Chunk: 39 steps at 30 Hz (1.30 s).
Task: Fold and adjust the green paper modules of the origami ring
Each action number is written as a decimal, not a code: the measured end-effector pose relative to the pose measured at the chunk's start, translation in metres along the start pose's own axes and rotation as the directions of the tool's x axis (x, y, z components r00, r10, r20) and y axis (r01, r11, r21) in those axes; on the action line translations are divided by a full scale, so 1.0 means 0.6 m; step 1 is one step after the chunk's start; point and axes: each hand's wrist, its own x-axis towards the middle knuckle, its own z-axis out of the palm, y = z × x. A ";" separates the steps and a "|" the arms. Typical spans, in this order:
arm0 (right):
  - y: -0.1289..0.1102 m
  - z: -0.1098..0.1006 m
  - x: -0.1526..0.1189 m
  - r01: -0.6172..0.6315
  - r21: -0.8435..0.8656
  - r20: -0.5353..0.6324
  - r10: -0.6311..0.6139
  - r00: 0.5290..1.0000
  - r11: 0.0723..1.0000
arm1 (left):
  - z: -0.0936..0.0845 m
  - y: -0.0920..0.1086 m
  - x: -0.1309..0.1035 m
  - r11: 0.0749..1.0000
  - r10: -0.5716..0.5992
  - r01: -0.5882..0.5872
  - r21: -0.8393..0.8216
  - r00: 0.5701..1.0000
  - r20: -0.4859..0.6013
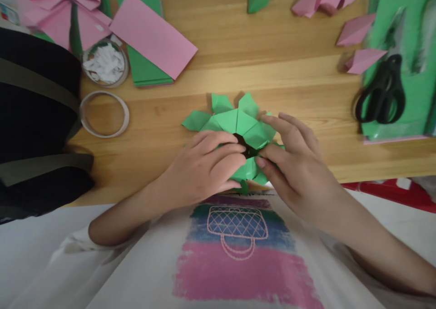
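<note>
A green folded-paper ring (226, 120) with several pointed petals sits at the table's front edge, with a dark opening in its middle. From the left, my left hand (214, 164) lies over the ring's near left part, its fingers curled into the opening. My right hand (296, 164) grips the right side, thumb and index finger pinching the paper near the opening. The other right fingers rest bent above the petals. Both hands cover much of the near half of the ring.
Black scissors (384, 89) lie on green paper at right, near pink folded pieces (356, 30). At left are a tape roll (104, 114), a bowl of white scraps (105, 64), pink paper (153, 34), a pink bow (64, 9) and a black bag (34, 95).
</note>
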 end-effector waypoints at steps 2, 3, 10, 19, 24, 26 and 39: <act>0.001 0.000 0.000 0.015 0.011 0.017 -0.016 1.000 1.000 | 0.001 -0.008 -0.009 0.991 0.060 -0.056 0.121 0.998 -0.027; 0.001 0.001 0.001 0.020 0.016 0.023 -0.021 1.000 1.000 | 0.002 -0.012 -0.013 0.980 0.090 -0.084 0.179 0.995 -0.028; -0.001 0.000 0.005 0.044 0.026 0.018 -0.044 0.999 0.999 | 0.030 -0.032 -0.028 0.961 0.141 -0.125 0.248 0.989 -0.048; -0.009 -0.001 0.016 0.051 -0.005 0.014 -0.051 0.999 0.999 | 0.051 -0.037 -0.031 0.973 0.147 -0.118 0.199 0.980 -0.136; -0.012 0.000 0.019 0.049 -0.019 0.014 -0.048 0.999 0.999 | 0.050 -0.036 -0.028 0.976 0.136 -0.112 0.185 0.983 -0.124; -0.014 0.001 0.020 0.043 -0.030 0.009 -0.043 0.999 0.999 | 0.049 -0.035 -0.026 0.978 0.128 -0.106 0.181 0.985 -0.114; -0.021 0.001 0.024 0.038 -0.013 0.047 -0.037 0.998 0.999 | 0.041 -0.032 -0.024 0.989 0.078 -0.069 0.131 0.995 -0.059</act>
